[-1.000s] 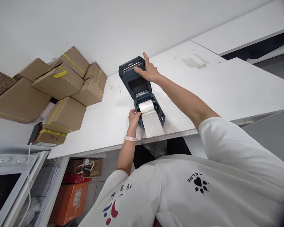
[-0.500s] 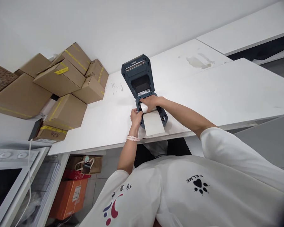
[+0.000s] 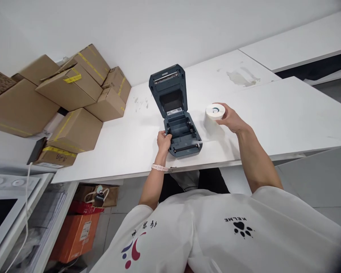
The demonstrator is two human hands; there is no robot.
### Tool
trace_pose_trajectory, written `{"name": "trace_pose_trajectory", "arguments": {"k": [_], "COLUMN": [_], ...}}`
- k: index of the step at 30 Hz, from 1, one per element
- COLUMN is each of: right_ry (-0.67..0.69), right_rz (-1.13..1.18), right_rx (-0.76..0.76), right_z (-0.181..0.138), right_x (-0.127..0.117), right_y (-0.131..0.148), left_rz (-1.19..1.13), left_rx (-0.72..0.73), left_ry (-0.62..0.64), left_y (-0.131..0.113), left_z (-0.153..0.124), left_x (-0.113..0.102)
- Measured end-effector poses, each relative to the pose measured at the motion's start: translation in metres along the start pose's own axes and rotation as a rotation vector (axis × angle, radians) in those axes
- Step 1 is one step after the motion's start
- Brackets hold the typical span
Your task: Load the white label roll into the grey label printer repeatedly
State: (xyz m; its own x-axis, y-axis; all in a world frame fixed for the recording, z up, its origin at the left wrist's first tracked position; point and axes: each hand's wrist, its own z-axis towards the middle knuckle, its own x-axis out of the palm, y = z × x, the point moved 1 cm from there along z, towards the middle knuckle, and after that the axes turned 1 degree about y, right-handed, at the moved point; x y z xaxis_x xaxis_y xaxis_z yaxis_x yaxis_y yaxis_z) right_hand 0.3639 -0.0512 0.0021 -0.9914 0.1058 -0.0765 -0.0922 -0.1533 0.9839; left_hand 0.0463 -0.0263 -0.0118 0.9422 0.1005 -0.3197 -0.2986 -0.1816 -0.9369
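Note:
A dark blue label printer (image 3: 184,146) stands on the white table with its lid (image 3: 167,89) raised and its roll bay bare. My left hand (image 3: 164,141) is closed on the printer's left edge, thumb on top at the rim. To the right of the printer, my right hand (image 3: 233,118) grips a white label roll (image 3: 215,112) from its right side. The roll's core faces up, and a loose strip of labels hangs from it toward the table. I cannot tell whether the roll touches the tabletop.
Several taped cardboard boxes (image 3: 74,89) are piled on the left by the wall. The white table (image 3: 272,117) runs on to the right, with peeled patches on its surface. Below on the left are an orange box (image 3: 76,235) and a white appliance (image 3: 5,204) with a cable.
My right hand has lifted the label roll out of the printer and carried it to the right. The left hand stays at the printer's left edge.

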Motion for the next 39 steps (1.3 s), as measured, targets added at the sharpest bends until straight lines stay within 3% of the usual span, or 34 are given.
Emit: {"name": "trace_pose_trajectory", "arguments": {"k": [4,7,10,13,17,19,21,24,26,36,39], "right_ry": [-0.033,-0.01,-0.105,-0.122,0.132,0.267,0.386,0.524,0.589,0.765,0.715], "right_rz": [0.007,-0.047,-0.13,0.016,0.143,-0.029,-0.346,-0.846,-1.018,-1.198,-1.204], "right_rx": [0.121,0.16,0.212,0.174,-0.055,-0.186,-0.295,-0.362,-0.351,-0.271,-0.273], "right_z": [-0.008,-0.017,-0.023,-0.022,-0.009,0.004,0.018,0.037,0.044,0.058,0.056], "right_x": [-0.008,-0.01,-0.006,0.01,0.045,0.065,0.085,0.11,0.12,0.131,0.133], "right_y": [-0.033,-0.04,-0.041,-0.027,0.025,0.054,0.076,0.087,0.085,0.056,0.044], "left_rz": [-0.01,-0.016,-0.016,-0.013,-0.006,0.0,0.004,0.001,-0.004,-0.007,-0.007], "left_rx": [-0.005,-0.006,-0.001,-0.001,-0.005,-0.004,-0.003,-0.003,-0.003,-0.008,-0.009], "left_ry": [-0.006,-0.009,-0.013,-0.011,-0.012,-0.014,-0.015,-0.018,-0.018,-0.01,-0.007], "left_y": [0.001,0.001,0.001,0.001,0.001,0.002,0.002,0.002,0.002,0.002,0.002], "left_z": [0.0,-0.001,-0.001,0.0,0.002,0.002,0.003,0.003,0.003,0.001,0.001], "left_x": [0.0,0.0,0.0,0.0,0.0,0.0,-0.001,-0.001,-0.001,-0.001,-0.001]}}
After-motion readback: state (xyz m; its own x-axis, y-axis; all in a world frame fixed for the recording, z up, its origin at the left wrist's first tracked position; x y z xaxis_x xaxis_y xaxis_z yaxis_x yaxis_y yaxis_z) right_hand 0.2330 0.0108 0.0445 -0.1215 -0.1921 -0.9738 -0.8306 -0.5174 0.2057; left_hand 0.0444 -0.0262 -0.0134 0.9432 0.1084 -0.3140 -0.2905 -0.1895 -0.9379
